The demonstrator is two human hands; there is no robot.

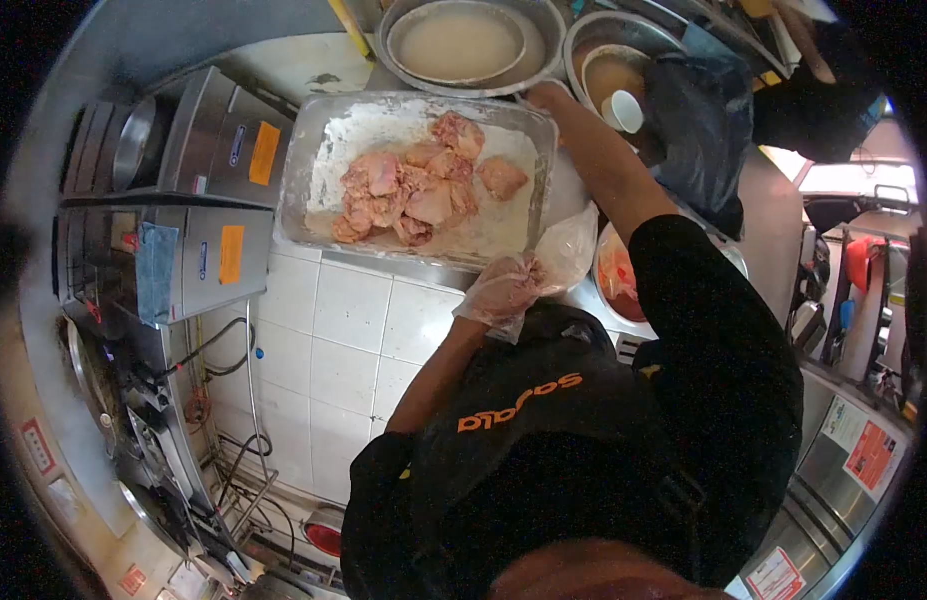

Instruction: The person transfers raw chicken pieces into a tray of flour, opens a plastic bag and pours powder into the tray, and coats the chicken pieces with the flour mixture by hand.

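Observation:
My left hand (503,290), in a clear plastic glove, is closed on a crumpled piece of clear plastic (570,250); whether it is a glove or a bag I cannot tell. Just above it is a metal tray (291,200) dusted with white flour (348,133). Raw chicken pieces (428,203) are heaped in its middle, one lying apart at the right. My right hand (548,96) reaches to the tray's far right corner, at the rim of a large metal bowl (551,50). Its fingers are mostly hidden there.
A smaller bowl of cloudy liquid (461,45) sits inside the large bowl. Beside it, another metal basin (593,30) holds a white cup (621,112). A black plastic bag (698,130) lies on the right. Steel fryer-like units (213,150) stand left, above a tiled floor (323,370).

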